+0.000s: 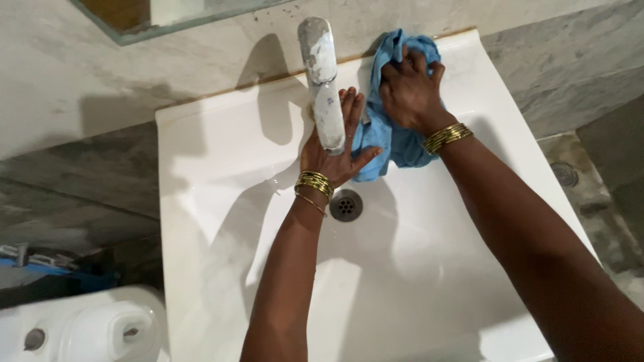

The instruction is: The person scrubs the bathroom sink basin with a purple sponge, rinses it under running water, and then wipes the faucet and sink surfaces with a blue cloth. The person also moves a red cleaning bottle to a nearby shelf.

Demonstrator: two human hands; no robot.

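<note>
A glossy white rectangular washbasin (221,221) sits against a mottled grey marble wall (80,74); a grey stone floor with a round floor drain (565,174) lies off to the right. A tall, water-stained chrome tap (324,80) rises over the basin's perforated metal drain (346,205). The left hand (332,151) lies open and flat behind the tap, holding nothing. The right hand (409,90) has its grip closed on a crumpled blue cloth (392,137), which bunches above and trails below that grip, touching the left hand's thumb.

One head-worn view looks steeply down from close above the white sink (201,201); wall at top
</note>
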